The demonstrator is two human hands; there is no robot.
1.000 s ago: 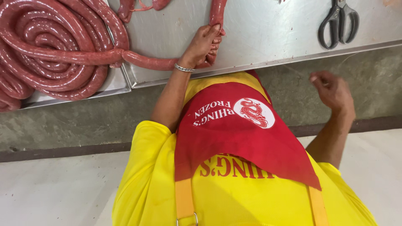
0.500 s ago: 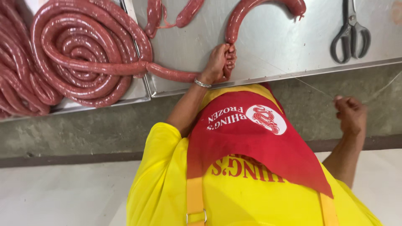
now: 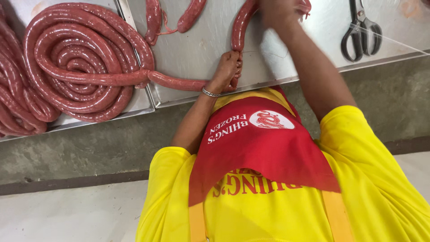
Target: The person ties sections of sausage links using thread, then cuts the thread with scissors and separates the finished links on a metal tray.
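A long red sausage rope (image 3: pixel 85 67) lies coiled on a steel tray (image 3: pixel 148 101) at the left. Its free end runs right to my left hand (image 3: pixel 226 71), which wears a silver bracelet and is closed around the sausage at the bend near the table's front edge. From there a sausage link (image 3: pixel 240 27) rises to my right hand (image 3: pixel 280 13), blurred at the top edge and closed over that link's upper end. A thin string (image 3: pixel 394 41) stretches from there across to the right.
Black-handled scissors (image 3: pixel 360 31) lie on the steel table (image 3: pixel 197 54) at the right. Two short sausage links (image 3: pixel 172 18) lie at the top centre. More sausage coils (image 3: pixel 13 98) fill the far left tray. My yellow shirt and red apron (image 3: pixel 264 148) fill the lower frame.
My right hand has come up from beside my body to the upper end of the sausage link on the table. My left hand keeps its hold at the bend.
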